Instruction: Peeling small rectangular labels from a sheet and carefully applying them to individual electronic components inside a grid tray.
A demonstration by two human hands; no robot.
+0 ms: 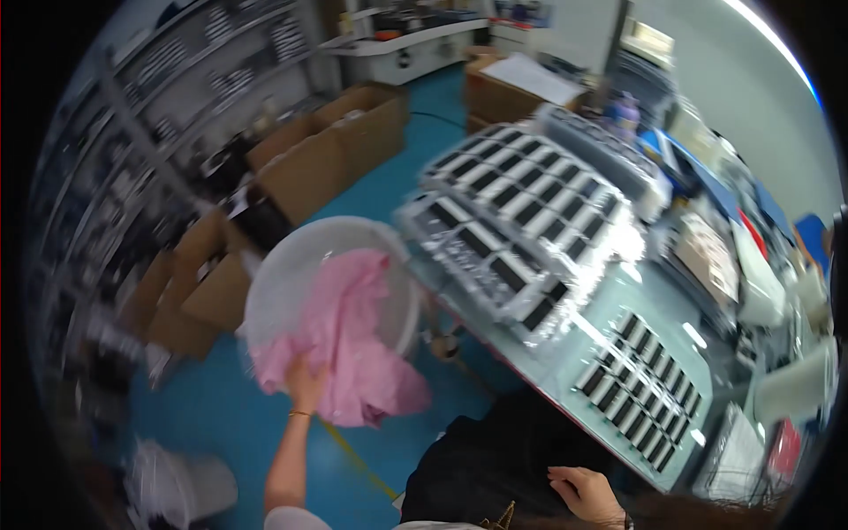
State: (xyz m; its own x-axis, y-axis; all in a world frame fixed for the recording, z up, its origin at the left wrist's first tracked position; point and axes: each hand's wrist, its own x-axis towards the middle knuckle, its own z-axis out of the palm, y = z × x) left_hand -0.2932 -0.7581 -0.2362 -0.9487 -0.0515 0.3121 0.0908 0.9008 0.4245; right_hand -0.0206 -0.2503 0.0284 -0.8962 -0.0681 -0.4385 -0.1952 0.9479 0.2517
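A pink cloth (349, 331) hangs in folds over the rim of a large white round tub (256, 305), partly inside it and partly down its near side. My left hand (305, 386) is closed on the cloth's lower left part, the fingertips lost in its folds. Over the dark fabric across my lap (503, 455) rests my right hand (585, 492), fingers loosely bent and holding nothing that shows. It is nearest to the table's edge. On the table (618, 296) lies a grid of black-and-white strips (643, 389), beside stacked clear trays (521, 208) of similar strips.
Open cardboard boxes (309, 172) stand on the blue floor beyond the tub, before shelves (168, 97) on the left. A lined white bin (181, 486) sits at lower left. Bags, a white container (795, 389) and a purple bottle (624, 115) crowd the table's far side.
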